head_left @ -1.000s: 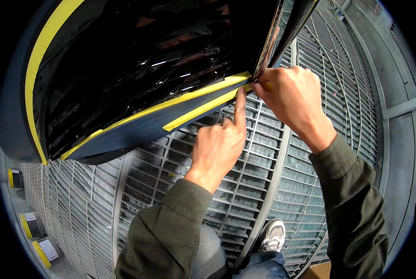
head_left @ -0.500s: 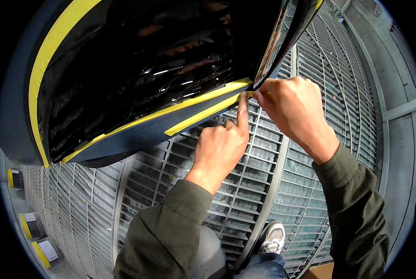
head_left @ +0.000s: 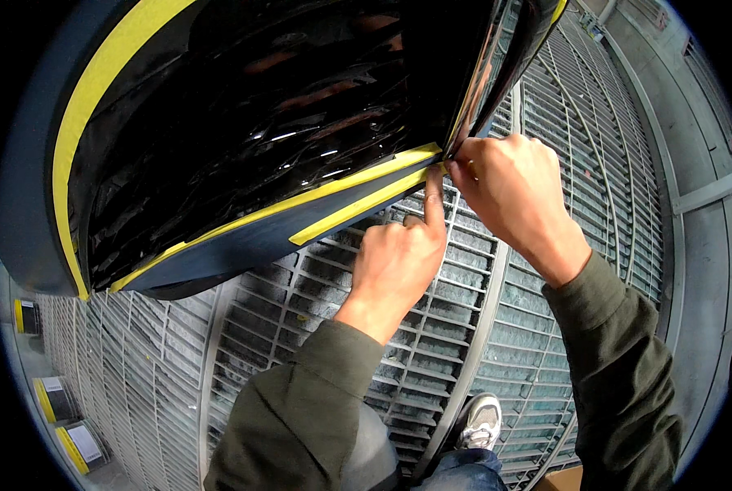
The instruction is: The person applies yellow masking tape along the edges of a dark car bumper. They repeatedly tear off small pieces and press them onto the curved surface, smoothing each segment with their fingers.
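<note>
A dark blue panel (head_left: 247, 237), apparently part of a vehicle body, has glossy black film (head_left: 243, 155) inside its border. Yellow masking tape (head_left: 317, 193) edges the film, and a second tape strip (head_left: 345, 214) runs along the panel's lower edge. Against that strip's right end, my left hand (head_left: 398, 258) presses a stretched index finger; its other fingers are curled. Just right of it, my right hand (head_left: 517, 184) is closed in a pinch at the panel's corner, on the tape's end. The fingertips mostly hide the pinched bit.
Metal floor grating (head_left: 407, 335) lies beneath the panel. A shiny upright part (head_left: 480, 90) rises right of the corner. Several dark, yellow-edged containers (head_left: 83, 446) stand at the lower left. My shoe (head_left: 482, 417) is on the grating, near a cardboard piece (head_left: 564, 478).
My left hand has shifted slightly right, its index fingertip closer to the corner. My right hand stays pinched there, having moved only a little left.
</note>
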The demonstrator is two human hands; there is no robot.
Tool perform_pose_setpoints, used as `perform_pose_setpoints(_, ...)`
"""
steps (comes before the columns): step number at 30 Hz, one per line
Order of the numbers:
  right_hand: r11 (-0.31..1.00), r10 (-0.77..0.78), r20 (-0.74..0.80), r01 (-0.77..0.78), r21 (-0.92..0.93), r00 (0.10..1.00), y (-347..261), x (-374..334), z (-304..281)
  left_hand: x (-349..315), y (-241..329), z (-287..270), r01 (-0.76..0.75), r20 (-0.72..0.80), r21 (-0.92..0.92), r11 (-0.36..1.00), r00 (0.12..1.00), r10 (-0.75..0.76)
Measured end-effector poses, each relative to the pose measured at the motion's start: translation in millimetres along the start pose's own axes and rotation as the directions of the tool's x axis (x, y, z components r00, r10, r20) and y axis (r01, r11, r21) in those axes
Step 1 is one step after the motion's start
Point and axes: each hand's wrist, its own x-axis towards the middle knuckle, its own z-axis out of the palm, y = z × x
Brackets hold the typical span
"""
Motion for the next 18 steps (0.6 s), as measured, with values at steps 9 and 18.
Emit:
perform_pose_setpoints(9,0.996,0.008,-0.053,-0.003,0.089,0.999,-3.1,-7.2,7.3,5.5,4.2,0.6,-0.043,-0.001,0.134,0.99,0.999,0.044)
perform_pose_setpoints(18,0.59,0.664,-0.216,-0.323,0.74,0.716,9.3,-54.1,32.2,4.9,9.5,2.9,0.04,0.036,0.121,0.992,0.998,-0.045)
